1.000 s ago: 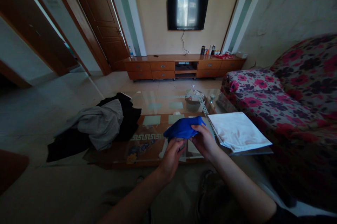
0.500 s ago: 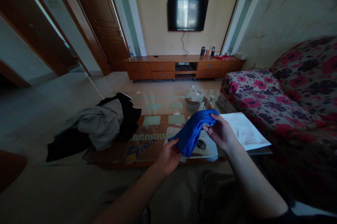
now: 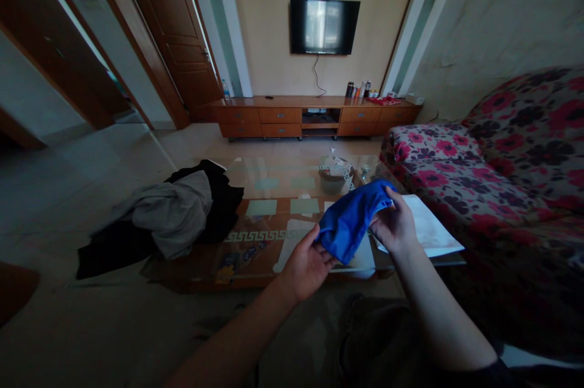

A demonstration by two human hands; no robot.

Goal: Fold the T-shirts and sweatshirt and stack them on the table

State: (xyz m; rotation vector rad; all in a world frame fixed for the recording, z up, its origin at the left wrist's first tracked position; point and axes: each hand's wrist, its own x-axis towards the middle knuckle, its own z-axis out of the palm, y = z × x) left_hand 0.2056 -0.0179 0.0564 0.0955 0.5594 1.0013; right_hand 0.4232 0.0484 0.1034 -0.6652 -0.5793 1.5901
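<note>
A piece of blue folded cloth (image 3: 352, 221) is held up in the air over the near side of the glass-topped coffee table (image 3: 269, 241). My left hand (image 3: 306, 267) holds its lower left end, thumb at the edge and fingers partly hidden beneath it. At the upper right end, my right hand (image 3: 396, 222) grips the fabric between thumb and fingers. The cloth slopes down from right to left between both hands. Behind and below it lie white sheets (image 3: 292, 242) on the table.
Grey and black clothes (image 3: 176, 211) lie heaped on the table's left end. A flat white packet (image 3: 429, 227) sits at the right end, near the flowered sofa (image 3: 438, 172). A bin (image 3: 333, 178) with papers stands toward the back, before the low wooden cabinet (image 3: 280, 120).
Both hands have shifted right and slightly up with the blue cloth. Its lower part looks more spread, and my left fingers reach further under it.
</note>
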